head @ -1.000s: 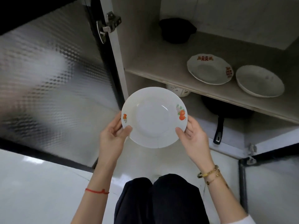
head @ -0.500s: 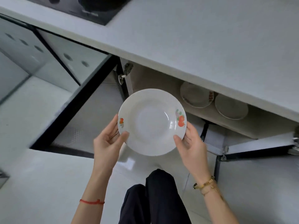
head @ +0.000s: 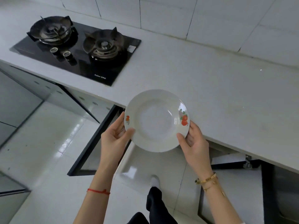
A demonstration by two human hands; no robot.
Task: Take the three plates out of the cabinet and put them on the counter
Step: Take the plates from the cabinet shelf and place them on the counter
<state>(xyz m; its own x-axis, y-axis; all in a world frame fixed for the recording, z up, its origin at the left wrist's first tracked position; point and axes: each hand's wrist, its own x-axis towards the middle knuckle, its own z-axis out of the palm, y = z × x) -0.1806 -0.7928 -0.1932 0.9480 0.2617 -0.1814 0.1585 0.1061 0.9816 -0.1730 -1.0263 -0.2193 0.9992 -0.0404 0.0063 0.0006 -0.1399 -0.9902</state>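
A white plate with red fruit prints (head: 156, 120) is held level over the front edge of the grey counter (head: 218, 94). My left hand (head: 115, 137) grips its left rim, thumb on top. My right hand (head: 193, 140) grips its lower right rim the same way. The cabinet (head: 229, 157) under the counter is mostly hidden by the countertop. The other two plates are out of sight.
A black two-burner gas hob (head: 76, 50) is set into the counter at the far left. An open cabinet door (head: 95, 143) with a black frame swings out on my left, another (head: 265, 191) on my right. White tiled wall behind, glossy floor below.
I have stood up: the view rose from the cabinet shelf to the countertop. The plate came up with both hands and now hangs over the counter's front edge.
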